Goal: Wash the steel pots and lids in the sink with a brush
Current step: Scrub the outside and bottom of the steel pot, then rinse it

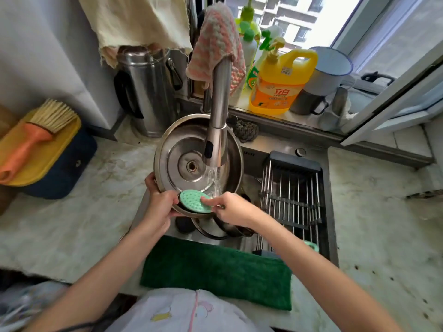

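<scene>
A marbled desk (84,212) surrounds the sink (332,212). A yellow detergent bottle (278,85) stands on the window sill (297,117). The faucet (219,104) runs water (214,178) onto a steel lid (177,149) held tilted over the sink. The left hand (159,207) grips the lid's near rim. The right hand (233,210), fingers curled, pinches a green brush (194,201) against that rim.

You show left hand (159,202) plus right hand (232,210), two total. One steel lid (182,149), one green scrubber (191,200) in hand, one orange-handled brush (36,133), one faucet (219,97), one yellow detergent jug (278,87).
</scene>
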The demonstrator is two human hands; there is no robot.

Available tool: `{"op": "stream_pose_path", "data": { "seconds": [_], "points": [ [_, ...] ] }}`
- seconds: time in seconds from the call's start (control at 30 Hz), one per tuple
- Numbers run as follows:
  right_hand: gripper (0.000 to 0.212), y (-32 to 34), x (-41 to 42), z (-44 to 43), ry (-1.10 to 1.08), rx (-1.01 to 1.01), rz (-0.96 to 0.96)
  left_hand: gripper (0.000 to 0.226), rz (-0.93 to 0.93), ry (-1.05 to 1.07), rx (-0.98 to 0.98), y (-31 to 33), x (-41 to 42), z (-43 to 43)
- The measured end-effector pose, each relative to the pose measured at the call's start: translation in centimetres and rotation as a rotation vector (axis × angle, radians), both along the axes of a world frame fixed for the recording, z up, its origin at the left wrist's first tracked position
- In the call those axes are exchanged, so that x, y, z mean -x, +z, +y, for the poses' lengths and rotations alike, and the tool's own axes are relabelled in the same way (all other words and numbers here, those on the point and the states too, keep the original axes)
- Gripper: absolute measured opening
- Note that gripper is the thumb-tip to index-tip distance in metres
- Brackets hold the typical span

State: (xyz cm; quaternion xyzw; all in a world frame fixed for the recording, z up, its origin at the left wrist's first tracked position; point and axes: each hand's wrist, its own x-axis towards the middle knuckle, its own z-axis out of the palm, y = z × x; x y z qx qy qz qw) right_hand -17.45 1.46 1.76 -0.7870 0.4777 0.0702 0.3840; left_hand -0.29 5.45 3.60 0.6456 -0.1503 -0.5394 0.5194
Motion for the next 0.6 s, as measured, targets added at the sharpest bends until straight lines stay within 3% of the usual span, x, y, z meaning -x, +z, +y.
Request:
{"op": "stream_pose_path", "data": {
  "seconds": [0.13,0.2,0.27,0.37,0.43,0.53,0.6],
  "points": [
    [0.060,1.6,1.9,-2.4,-0.066,0.377,0.422,0.062,0.050,0.002,0.018,-0.8,-0.3,0.5],
    [0.064,1.9,2.3,-2.8,-0.152,0.467,0.480,0.062,0.084,-0.024,0.034,-0.8,0.0,0.5],
    [0.062,2.0,1.6,-2.3,-0.169,0.397,0.357,0.052,0.148,0.004,0.047,-0.2,0.3,0.2],
    [0.059,1.1,0.2,-0.3,0.016,0.311,0.081,0.038,0.208,-0.045,0.003,0.5,0.1,-0.7],
    [0.059,0.9,-0.3,0.0,0.070,0.395,0.037,0.045,0.127,-0.130,0.022,0.4,-0.4,-0.7],
    [0.059,0.8,0.8,-1.1,-0.123,0.549,0.074,0.056,0.032,-0.190,0.053,0.3,-1.2,-0.3],
    [0.060,0.7,1.6,-1.1,-0.172,0.520,0.041,0.053,0.058,-0.197,0.049,0.6,-1.4,-0.3]
  ]
}}
